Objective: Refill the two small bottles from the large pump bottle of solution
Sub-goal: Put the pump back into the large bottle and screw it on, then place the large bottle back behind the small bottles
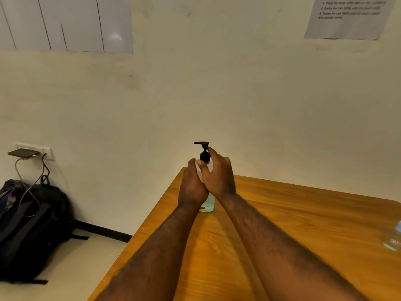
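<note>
Though much of it lies in shadow, one black backpack [32,231] slumps on the floor at the far left, its lower edge cut off by the frame. Above it one phone [22,153] rests on a wall socket [48,152], with two cables hanging down; where they end is hard to make out. Higher up, one pale sheet [65,22] with dark lines is cropped at the top.

At the near-left corner of the wooden table [303,213] stands one large pump bottle [208,204], upright. Two hands hide most of its body. The left hand [192,185] wraps round the bottle's side, fingers curled on it. The right hand [219,177] grips higher, thumb and fingers closing about the black collar under the pump head. Only the black spout and a pale strip near the base show.

Top right, one printed notice [349,16] is too blurred to read. At the right edge, one small bottle [393,240] is smeared and half cut off.
</note>
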